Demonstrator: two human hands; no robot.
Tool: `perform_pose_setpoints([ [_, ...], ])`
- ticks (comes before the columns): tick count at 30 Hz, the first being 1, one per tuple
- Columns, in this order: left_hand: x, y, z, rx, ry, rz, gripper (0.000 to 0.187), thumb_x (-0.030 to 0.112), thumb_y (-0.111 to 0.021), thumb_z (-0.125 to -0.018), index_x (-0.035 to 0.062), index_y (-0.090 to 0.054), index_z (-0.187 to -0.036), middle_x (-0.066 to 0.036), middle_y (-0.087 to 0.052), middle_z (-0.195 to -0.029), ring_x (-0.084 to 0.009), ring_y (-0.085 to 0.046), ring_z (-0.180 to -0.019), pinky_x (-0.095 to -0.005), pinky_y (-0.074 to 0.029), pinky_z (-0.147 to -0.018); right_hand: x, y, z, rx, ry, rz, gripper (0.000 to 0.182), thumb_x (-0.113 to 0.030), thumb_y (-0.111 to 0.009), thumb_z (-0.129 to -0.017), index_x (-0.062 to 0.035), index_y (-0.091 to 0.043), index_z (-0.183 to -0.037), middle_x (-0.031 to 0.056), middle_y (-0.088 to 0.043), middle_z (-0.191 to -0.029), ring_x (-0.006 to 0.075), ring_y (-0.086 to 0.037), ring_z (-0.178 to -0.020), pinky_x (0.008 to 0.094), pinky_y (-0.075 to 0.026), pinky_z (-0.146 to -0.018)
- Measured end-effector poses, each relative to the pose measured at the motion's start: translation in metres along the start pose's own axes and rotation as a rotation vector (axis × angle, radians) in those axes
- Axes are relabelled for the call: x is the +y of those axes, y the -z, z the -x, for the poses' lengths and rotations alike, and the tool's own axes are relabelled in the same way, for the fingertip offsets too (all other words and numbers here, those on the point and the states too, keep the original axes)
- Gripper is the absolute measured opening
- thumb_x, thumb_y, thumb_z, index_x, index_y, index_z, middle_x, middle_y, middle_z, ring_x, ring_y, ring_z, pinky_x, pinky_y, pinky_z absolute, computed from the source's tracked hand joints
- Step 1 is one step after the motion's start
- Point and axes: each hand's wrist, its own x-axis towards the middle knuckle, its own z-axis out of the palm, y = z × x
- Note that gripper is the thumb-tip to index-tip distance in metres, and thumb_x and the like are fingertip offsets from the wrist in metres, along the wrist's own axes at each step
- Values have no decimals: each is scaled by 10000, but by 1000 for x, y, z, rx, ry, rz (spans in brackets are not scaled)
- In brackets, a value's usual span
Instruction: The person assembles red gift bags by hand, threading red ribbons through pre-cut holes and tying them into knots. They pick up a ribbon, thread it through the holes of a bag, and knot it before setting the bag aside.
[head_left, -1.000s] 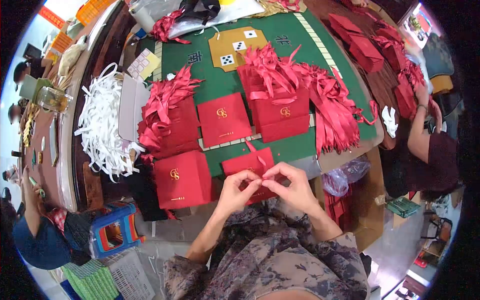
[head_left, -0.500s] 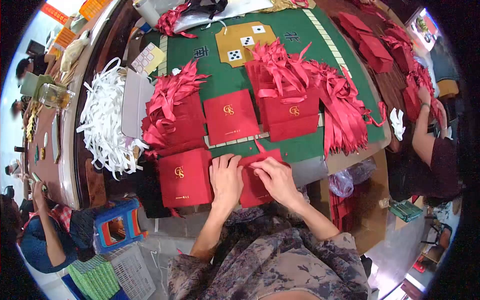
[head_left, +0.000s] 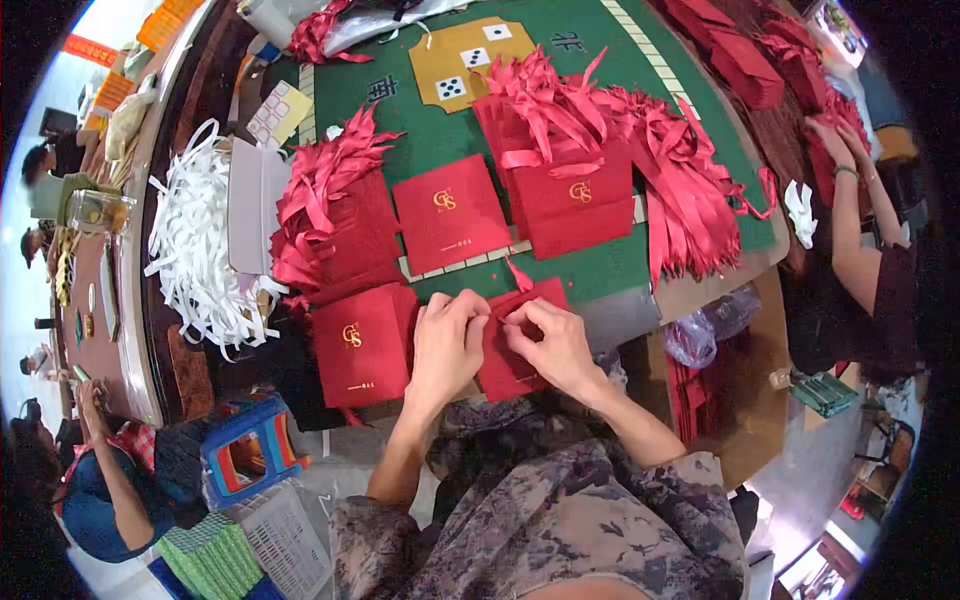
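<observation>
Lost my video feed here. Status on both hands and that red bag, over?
Left hand flat on red bag, pressing. Right hand pinching at bag's middle. Red ribbon sticks out its top edge. Stack of red bags close left, not blocking.

The left hand (head_left: 445, 345) and the right hand (head_left: 555, 345) cover most of the red bag (head_left: 505, 375), so its print is hidden. The fingertips are too small to tell what they pinch. At the far right, a co-worker's arm (head_left: 850, 230) is seen, but the body is cut off by the dark edge.
</observation>
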Motion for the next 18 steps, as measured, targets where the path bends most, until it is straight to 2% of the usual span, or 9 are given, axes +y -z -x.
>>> perform_pose_setpoints([
  [3, 2, 2, -2, -25, 101, 130, 68, 20, -627, -887, 20, -617, -953, -147, -645, -853, -331, -616, -828, -424, -503, -754, -2, 2, 1, 6, 9, -52, 129, -107, -709, -853, -4, -659, -912, 147, -678, -906, 327, -683, -855, 395, -524, -731],
  [5, 4, 3, -3, -23, 100, 131, 67, 25, -625, -894, 17, -616, -960, -154, -643, -851, -334, -621, -817, -423, -510, -741, -4, 4, 1, 17, 103, -62, 121, -140, -682, -873, -31, -637, -899, 136, -652, -863, 352, -662, -823, 441, -518, -704],
  [11, 10, 4, -3, -25, 100, 120, 68, 29, -621, -903, 20, -623, -970, -161, -639, -846, -319, -624, -794, -407, -514, -723, -6, 7, 0, 0, 134, -22, 108, -136, -657, -883, -34, -626, -905, 148, -619, -819, 372, -643, -791, 460, -511, -696],
  [15, 18, 7, -2, -27, 87, 108, 71, 27, -634, -893, 21, -648, -963, -152, -638, -825, -307, -615, -773, -397, -513, -709, -7, 7, -2, -35, 85, 19, 119, -108, -686, -864, -14, -617, -887, 156, -641, -844, 363, -652, -807, 424, -503, -696],
  [18, 23, 7, -1, 3, 74, 90, 71, 19, -644, -879, 20, -667, -947, -144, -650, -824, -302, -614, -777, -392, -512, -708, -3, 8, -5, -39, 102, -33, 150, -153, -688, -863, -15, -636, -891, 164, -657, -817, 351, -656, -753, 416, -499, -672],
])
